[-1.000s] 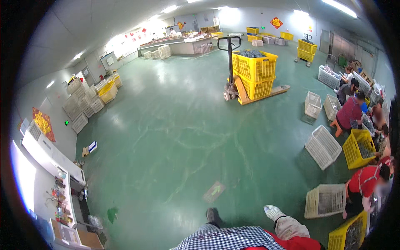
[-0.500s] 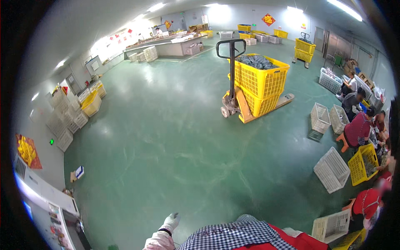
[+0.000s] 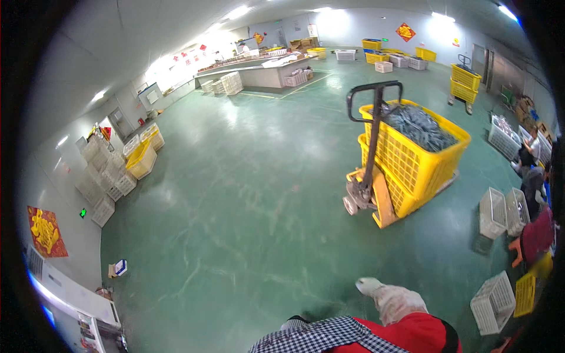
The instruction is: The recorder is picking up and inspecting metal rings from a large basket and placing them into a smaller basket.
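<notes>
The pallet jack (image 3: 372,176), carrying stacked yellow crates (image 3: 415,150), is standing ahead and slightly right across the green floor (image 3: 235,206), its handle (image 3: 375,100) rising upright. Neither hand is showing, so finger state cannot be told; possibly the right is nearer.

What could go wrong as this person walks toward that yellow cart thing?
The pallet jack stands close ahead with its handle upright; walking into it or catching a foot on its low yellow forks looks possible. The stacked yellow crates are heaped with dark goods and might tip if bumped. The green floor shines, so it may be slippery. White crates lie loose on the right, easy to trip over.
</notes>
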### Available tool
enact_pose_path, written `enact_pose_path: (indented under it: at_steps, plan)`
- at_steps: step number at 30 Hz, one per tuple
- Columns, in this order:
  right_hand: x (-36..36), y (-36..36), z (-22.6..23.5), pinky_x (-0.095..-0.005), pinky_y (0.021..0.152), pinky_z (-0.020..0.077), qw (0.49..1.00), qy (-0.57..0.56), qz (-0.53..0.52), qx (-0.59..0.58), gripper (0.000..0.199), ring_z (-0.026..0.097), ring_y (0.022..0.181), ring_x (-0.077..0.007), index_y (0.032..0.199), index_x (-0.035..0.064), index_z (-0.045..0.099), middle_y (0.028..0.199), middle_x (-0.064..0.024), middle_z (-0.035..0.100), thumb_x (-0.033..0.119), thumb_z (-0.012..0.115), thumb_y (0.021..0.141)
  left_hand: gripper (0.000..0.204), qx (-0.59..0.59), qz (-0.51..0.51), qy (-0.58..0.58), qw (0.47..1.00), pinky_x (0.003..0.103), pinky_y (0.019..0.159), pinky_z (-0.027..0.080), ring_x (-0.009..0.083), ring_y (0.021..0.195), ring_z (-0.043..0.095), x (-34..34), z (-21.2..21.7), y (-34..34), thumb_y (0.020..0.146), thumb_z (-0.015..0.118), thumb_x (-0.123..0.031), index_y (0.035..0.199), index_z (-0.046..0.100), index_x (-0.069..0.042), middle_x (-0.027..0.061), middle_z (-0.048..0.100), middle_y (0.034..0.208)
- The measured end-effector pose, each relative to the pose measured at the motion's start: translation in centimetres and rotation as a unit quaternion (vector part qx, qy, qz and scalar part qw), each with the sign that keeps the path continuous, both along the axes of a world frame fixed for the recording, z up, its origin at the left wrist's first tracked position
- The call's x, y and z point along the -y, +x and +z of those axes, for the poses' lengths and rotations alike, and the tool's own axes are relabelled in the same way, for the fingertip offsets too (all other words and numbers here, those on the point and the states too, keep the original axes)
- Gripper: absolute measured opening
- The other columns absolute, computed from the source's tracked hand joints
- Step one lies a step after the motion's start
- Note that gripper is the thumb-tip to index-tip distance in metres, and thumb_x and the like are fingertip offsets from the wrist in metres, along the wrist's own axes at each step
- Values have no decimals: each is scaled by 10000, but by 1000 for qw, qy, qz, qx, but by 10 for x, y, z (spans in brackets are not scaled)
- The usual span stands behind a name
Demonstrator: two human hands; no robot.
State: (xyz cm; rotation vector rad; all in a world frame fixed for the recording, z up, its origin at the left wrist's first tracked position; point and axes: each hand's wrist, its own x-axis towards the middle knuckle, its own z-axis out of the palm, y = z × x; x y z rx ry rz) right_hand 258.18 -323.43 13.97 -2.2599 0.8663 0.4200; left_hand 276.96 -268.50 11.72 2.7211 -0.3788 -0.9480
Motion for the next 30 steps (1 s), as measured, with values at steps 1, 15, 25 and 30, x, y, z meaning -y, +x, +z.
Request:
enact_pose_path:
  at_steps: [1,15,25,30]
  plan:
    - [18,60,15,-479,982,481,1000,-7,9,17,446,616,1138,-402,1161,90,687,1201,-203,665,403,451,949,480,-2,20,-13,1000,367,947,523,270,1101,673,16,-4,23,902,651,-350,1340,602,-160,146,699,1197]
    - [231,532,7,-453,947,504,989,50,136,-29,385,659,1101,-331,1157,125,709,1163,-147,705,375,517,936,491,-57,157,-91,982,410,981,520,327,1123,661,329,128,497,948,578,-351,1321,605,-33,189,654,1280]
    - [497,808,8,-450,981,499,994,54,84,-41,406,655,1124,-315,1159,145,727,1179,-112,710,357,535,871,466,59,-85,-167,981,370,935,522,296,1136,652,584,60,976,936,583,-340,1281,634,-31,188,691,1186]
    - [677,876,14,-463,990,488,994,107,-36,8,433,643,1130,-346,1230,133,680,1187,-130,700,378,495,924,457,-6,-93,-189,978,368,940,515,287,1140,638,796,54,1091,959,555,-343,1295,619,-40,185,668,1223]
